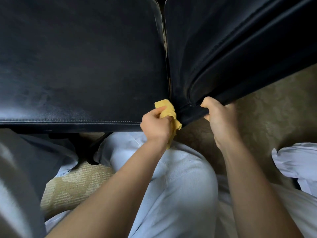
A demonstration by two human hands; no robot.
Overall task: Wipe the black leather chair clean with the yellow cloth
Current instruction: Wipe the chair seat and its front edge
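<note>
The black leather chair [82,62] fills the upper part of the head view, its seat cushion on the left and its armrest [240,54] slanting down from the upper right. My left hand [157,125] grips the crumpled yellow cloth [167,109] and holds it at the front corner of the seat, where the gap between cushion and armrest ends. My right hand [220,120] grips the lower front end of the armrest, thumb on top and fingers curled under its edge.
Beige patterned carpet [274,109] lies to the right of the chair and under it. My legs in light trousers [171,177] are below the hands. A dark chair base [85,145] sits under the seat's front edge. White fabric [298,162] lies at the right edge.
</note>
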